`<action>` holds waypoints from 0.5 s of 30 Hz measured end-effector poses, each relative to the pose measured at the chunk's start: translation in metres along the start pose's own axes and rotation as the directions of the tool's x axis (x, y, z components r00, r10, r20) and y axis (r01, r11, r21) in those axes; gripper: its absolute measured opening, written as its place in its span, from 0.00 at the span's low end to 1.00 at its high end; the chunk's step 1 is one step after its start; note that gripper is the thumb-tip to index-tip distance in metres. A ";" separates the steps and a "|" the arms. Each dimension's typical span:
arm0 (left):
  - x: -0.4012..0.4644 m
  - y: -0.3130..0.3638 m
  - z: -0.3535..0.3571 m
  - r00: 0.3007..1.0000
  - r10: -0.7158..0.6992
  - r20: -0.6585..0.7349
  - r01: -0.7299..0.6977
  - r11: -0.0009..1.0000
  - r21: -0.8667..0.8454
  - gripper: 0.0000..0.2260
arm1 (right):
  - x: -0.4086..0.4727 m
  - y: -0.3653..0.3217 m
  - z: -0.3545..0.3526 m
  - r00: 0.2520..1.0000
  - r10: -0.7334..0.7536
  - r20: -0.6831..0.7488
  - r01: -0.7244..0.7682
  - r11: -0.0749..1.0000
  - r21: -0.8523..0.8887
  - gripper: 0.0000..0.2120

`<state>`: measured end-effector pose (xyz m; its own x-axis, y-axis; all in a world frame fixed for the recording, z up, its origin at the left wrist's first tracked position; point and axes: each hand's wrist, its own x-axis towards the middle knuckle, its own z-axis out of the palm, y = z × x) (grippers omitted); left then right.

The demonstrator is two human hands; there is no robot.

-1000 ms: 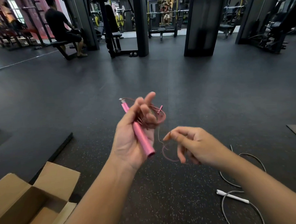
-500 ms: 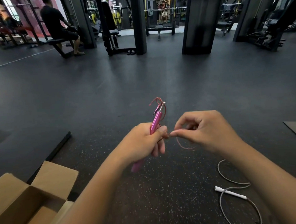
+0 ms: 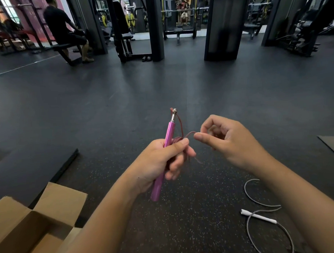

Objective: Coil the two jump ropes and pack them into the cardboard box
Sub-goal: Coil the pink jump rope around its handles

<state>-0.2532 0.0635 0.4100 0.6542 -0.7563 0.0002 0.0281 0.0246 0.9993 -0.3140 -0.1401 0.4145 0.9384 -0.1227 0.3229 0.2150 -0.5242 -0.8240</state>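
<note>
Here your left hand is raised in front of you, wrist low and fingers curled shut around the pink handle of the pink jump rope, thumb pressed across the shaft. The handle stands tilted, its metal tip pointing up and away from you and its butt end sticking out below your palm. A bundle of thin reddish cord sits gathered against the handle just above your thumb, with one strand running down from the metal tip and a loose end trailing beneath your fingers. Your right hand hovers just beside the left at about the same height, palm turned inward, thumb and forefinger pinched together on the cord where it arcs out from the bundle; the other fingers are loosely curled. The two hands are close but not touching, joined only by that short loop of cord. Down on the speckled floor, under your right forearm, the white jump rope lies uncoiled, its white handle flat and its grey cable looping around it. At the lower left the cardboard box stands open, flaps spread, well apart from both ropes.
</note>
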 end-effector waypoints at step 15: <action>-0.001 0.008 0.001 0.999 0.051 -0.019 -0.054 0.915 -0.399 0.16 | -0.007 0.003 0.006 0.992 0.076 -0.104 -0.060 0.986 0.155 0.17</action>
<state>-0.2542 0.0639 0.4181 0.6690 -0.7415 0.0503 0.2920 0.3245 0.8997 -0.3187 -0.1356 0.4068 0.9190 -0.2492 0.3056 0.1977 -0.3794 -0.9039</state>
